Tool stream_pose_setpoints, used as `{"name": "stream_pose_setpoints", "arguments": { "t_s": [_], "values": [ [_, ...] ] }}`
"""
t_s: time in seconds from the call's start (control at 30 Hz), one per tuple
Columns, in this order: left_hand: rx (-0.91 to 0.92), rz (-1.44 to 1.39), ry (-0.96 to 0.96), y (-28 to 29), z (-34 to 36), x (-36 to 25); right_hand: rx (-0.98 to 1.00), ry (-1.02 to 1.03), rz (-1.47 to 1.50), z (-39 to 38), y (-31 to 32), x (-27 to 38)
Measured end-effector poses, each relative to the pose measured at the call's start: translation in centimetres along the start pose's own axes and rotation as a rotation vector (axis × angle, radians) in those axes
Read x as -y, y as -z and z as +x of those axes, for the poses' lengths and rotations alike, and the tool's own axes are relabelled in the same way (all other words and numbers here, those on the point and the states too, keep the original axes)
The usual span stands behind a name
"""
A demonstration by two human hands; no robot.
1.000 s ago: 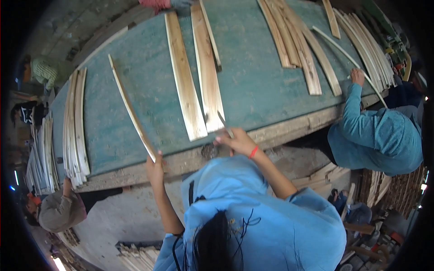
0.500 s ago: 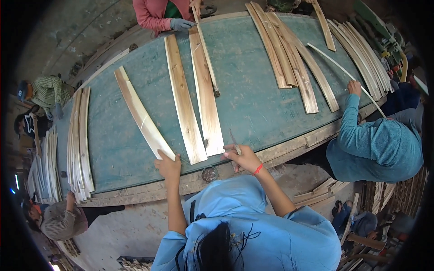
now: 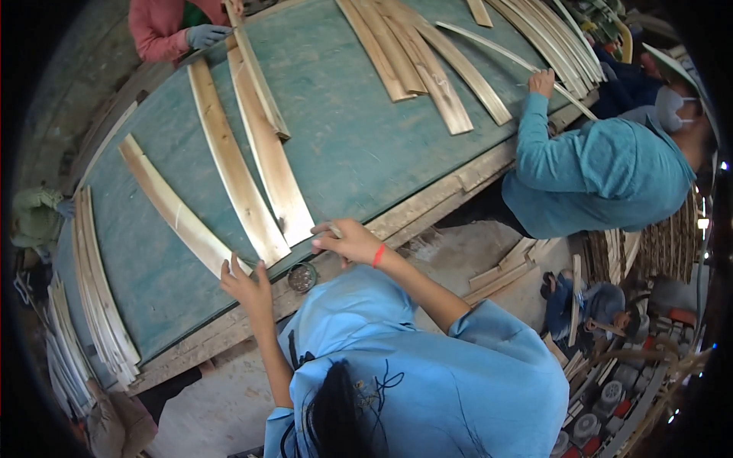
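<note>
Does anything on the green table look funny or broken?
A small dark mark sits on the left edge of the long, pale-brown wooden plank nearest the right hand, close to its near end. The wood around it is light, so it looks odd; I can't tell if it's damage.

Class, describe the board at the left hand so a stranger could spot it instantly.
On the big green table, find the wearer's left hand at the near edge. The board ending there lies alone, unlike the grouped boards on either side.
</note>
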State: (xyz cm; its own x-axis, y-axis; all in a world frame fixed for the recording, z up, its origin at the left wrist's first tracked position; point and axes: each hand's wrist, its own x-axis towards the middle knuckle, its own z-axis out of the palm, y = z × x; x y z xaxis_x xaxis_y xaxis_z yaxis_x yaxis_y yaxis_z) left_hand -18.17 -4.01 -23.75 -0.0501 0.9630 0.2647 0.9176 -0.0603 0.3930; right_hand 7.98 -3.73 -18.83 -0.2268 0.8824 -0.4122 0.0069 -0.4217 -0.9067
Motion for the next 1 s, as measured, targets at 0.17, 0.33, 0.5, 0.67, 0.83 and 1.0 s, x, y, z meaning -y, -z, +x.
{"name": "stream_pose_setpoints", "arguments": {
  "t_s": [0.17, 0.33, 0.5, 0.67, 0.83, 1.0],
  "values": [
    [0.087, -0.050, -0.025, -0.3, -0.5, -1.2, -0.010, 0.004, 0.041, -0.8, -0.4, -0.2],
    [0.212, -0.385, 0.213, -1.9, 0.4, -1.7, 0.040, -0.009, 0.007, -0.9, -0.8, -1.2],
    [0.323, -0.179, 0.367, -2.7, 4.4, -2.7, -0.024, 0.004, 0.010, -1.4, -0.2, -0.7],
    [0.409, -0.676, 0.389, -1.2, 3.9, -1.1, -0.011, -0.007, 0.050, -1.4, 0.7, -0.5],
    [0.347, -0.774, 0.511, 3.3, 0.2, -0.8, -0.029, -0.042, 0.053, -1.1, 0.5, -0.7],
    [0.359, -1.578, 0.923, 5.6, -4.9, 2.4, 0.010, -0.034, 0.006, -0.6, -0.6, -0.2]
  ]
}}
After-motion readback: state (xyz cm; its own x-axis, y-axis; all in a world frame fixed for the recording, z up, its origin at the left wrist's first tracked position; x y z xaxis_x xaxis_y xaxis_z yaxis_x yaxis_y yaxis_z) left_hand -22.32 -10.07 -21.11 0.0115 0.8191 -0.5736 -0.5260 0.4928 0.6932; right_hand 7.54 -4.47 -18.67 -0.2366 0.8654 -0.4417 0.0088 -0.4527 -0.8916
